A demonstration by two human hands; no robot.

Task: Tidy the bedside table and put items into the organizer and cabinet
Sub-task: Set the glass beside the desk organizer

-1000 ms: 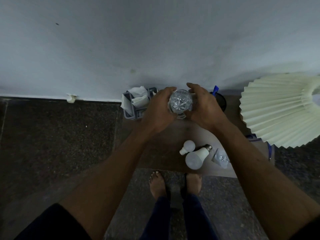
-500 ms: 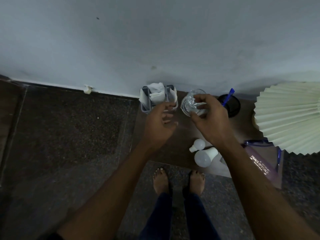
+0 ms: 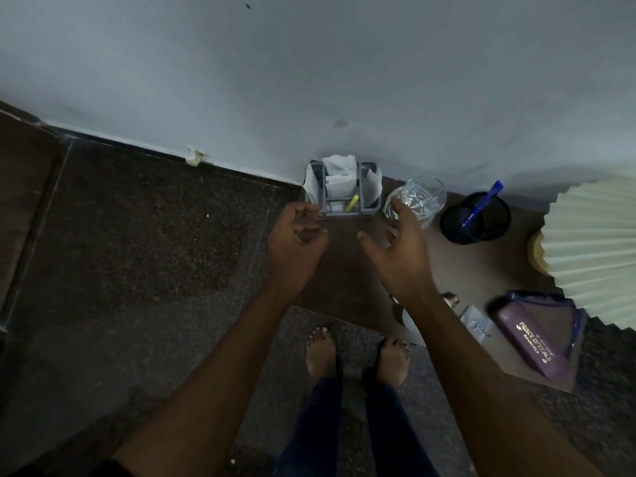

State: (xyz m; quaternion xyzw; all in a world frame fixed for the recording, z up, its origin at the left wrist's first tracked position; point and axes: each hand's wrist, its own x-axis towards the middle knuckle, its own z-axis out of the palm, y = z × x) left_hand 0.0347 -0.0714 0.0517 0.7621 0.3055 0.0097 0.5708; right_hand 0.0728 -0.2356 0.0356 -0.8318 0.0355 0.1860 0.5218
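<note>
Head view: looking down at a dark brown bedside worktop (image 3: 347,270) standing against a pale wall, with the person's two bare arms reaching in from below.
Organizer: a grey divided organizer (image 3: 344,192) is sitting at the worktop's back left corner, by the wall; white folded papers are poking out of its compartments and a yellow marker (image 3: 351,203) is leaning in the front one.
Glass: a clear cut glass (image 3: 418,200) is standing upright just right of the organizer.
Right hand: the right hand (image 3: 399,256) is hovering palm down just in front of the glass, fingers (image 3: 395,210) spread loose and gripping nothing; one fingertip is overlapping the glass's near edge, and I cannot tell whether it is touching.
Left hand: the left hand (image 3: 292,246) is hanging over the worktop's left edge, in front of the organizer, fingers half curled and empty.
Pen cup: a black mesh pen cup (image 3: 476,218) is holding a blue pen (image 3: 481,204), right of the glass.
Lamp: a cream pleated lampshade (image 3: 592,253) is filling the right edge.
Front right: a purple spectacle case (image 3: 530,339) printed "Prince Opticals" is lying near a small clear packet (image 3: 476,323); a bulb's metal base (image 3: 451,299) is peeking out beside the right forearm.
Floor: two bare feet are standing on dark speckled floor (image 3: 137,253).
</note>
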